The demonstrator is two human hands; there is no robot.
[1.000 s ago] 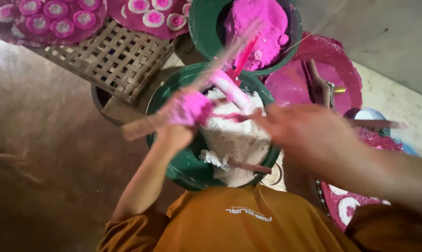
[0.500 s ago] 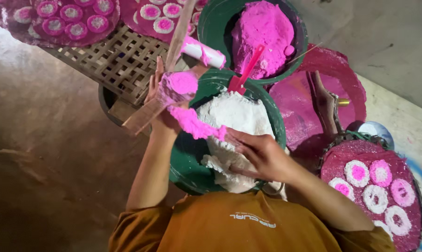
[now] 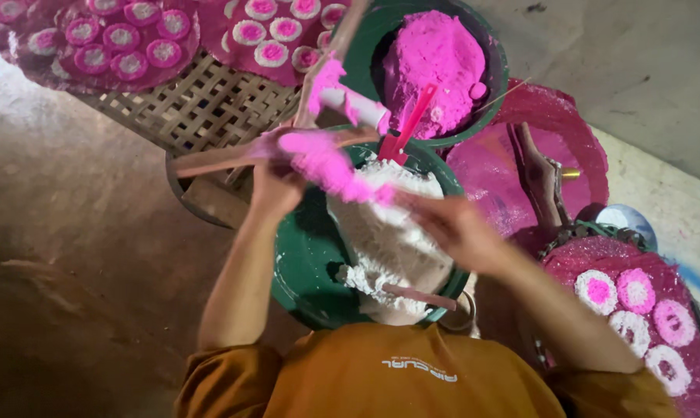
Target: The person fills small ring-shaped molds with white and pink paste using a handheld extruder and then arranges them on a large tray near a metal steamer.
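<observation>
Two green bowls: near bowl (image 3: 303,263) holds white fibrous paste, far bowl (image 3: 485,93) pink powder. Left hand (image 3: 276,186) clamps a wooden stick tool (image 3: 234,157) coated in pink paste (image 3: 330,166) — above the near bowl. Right hand (image 3: 454,228) pinches at the paste's end; blurred, grip unclear. Three round trays of pink-white rings.

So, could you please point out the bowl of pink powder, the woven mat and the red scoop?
bowl of pink powder (image 3: 498,93), head view, green rim at right.
woven mat (image 3: 203,104), head view, bare lattice.
red scoop (image 3: 412,124), head view, mid-handle.
</observation>
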